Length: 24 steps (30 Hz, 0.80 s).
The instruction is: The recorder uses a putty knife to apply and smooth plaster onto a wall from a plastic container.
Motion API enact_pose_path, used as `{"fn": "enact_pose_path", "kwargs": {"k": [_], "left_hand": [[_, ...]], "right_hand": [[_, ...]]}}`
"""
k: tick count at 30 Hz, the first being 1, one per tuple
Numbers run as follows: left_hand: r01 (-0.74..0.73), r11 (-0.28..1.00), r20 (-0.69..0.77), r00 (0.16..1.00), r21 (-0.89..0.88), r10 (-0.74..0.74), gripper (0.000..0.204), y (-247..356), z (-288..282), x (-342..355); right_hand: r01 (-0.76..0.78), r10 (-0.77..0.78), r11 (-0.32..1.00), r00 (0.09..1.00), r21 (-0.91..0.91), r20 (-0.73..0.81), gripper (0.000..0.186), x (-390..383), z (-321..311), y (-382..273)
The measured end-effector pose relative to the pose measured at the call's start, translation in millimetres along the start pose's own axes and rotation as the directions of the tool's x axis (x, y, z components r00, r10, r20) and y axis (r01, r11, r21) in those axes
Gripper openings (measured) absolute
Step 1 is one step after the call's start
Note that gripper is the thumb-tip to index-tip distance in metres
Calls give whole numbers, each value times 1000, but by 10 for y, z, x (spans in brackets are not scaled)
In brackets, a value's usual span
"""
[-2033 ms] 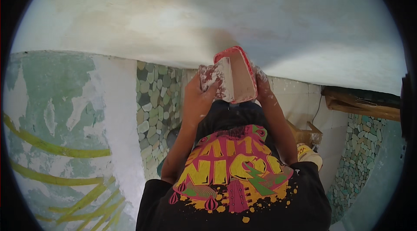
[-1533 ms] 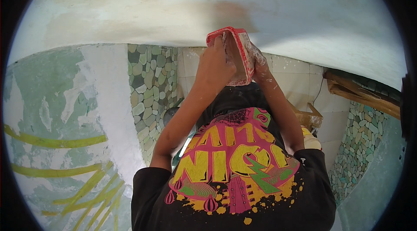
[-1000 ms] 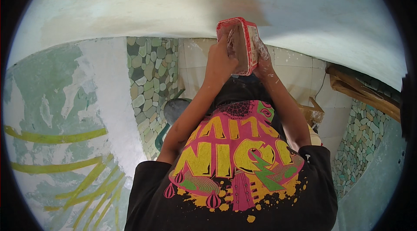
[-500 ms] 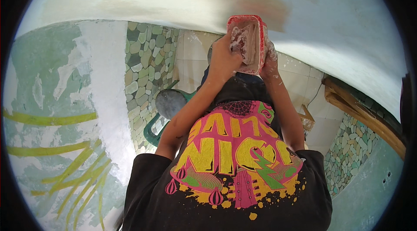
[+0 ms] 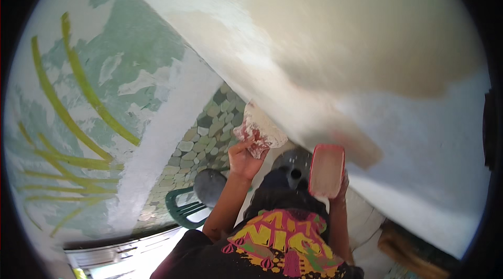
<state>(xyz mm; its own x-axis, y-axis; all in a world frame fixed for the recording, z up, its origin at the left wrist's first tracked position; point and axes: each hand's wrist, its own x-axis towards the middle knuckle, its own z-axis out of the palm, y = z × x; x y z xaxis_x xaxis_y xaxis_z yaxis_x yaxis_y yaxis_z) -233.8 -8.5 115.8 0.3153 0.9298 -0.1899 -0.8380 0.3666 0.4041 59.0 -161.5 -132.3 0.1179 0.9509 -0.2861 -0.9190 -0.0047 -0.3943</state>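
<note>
My left hand (image 5: 246,164) grips a red putty scraper (image 5: 259,135) by its lower end. Pale wet putty coats much of its blade, which is raised close to the white wall (image 5: 230,38). In my right hand (image 5: 343,191) is a rectangular tub with a red rim (image 5: 330,146), held from its right side and smeared with the same putty. Most of the right fingers are hidden behind the tub. A damp beige-grey putty patch (image 5: 361,150) marks the wall just beyond the tub, and a larger beige patch (image 5: 377,32) spreads above it.
To the left stands a green wall (image 5: 141,53) with white smears and yellow-green painted stripes. Pebble-pattern stone (image 5: 209,137) runs beside it. A green plastic chair (image 5: 183,208) with a round grey thing (image 5: 210,187) on it is near my left forearm. A wooden piece (image 5: 403,250) lies low right.
My left hand has lifted the scraper out of the tub and carried it left, toward the wall. The tub now sits lower in view, and my view has turned and tilted.
</note>
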Motion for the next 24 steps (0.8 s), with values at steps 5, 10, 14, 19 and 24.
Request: {"fn": "enact_pose_path", "kwargs": {"k": [5,10,14,19,24], "left_hand": [[-224,966,42,972,-131,231,38,436,-131,191],[-397,918,37,917,-19,397,35,765,539,652],[-718,635,148,687,284,711,33,1068,1006,918],[-757,160,247,394,634,885,23,1096,1442,1148],[-543,-121,434,497,831,752,49,775,1655,1107]], "right_hand": [[-81,82,996,996,-40,19,58,100,257,250],[-76,76,996,997,-50,3,55,273,512,216],[-29,29,999,999,-32,15,60,379,549,213],[30,-29,999,999,-38,18,63,420,609,301],[-5,6,1000,999,22,-35,57,435,804,402]]}}
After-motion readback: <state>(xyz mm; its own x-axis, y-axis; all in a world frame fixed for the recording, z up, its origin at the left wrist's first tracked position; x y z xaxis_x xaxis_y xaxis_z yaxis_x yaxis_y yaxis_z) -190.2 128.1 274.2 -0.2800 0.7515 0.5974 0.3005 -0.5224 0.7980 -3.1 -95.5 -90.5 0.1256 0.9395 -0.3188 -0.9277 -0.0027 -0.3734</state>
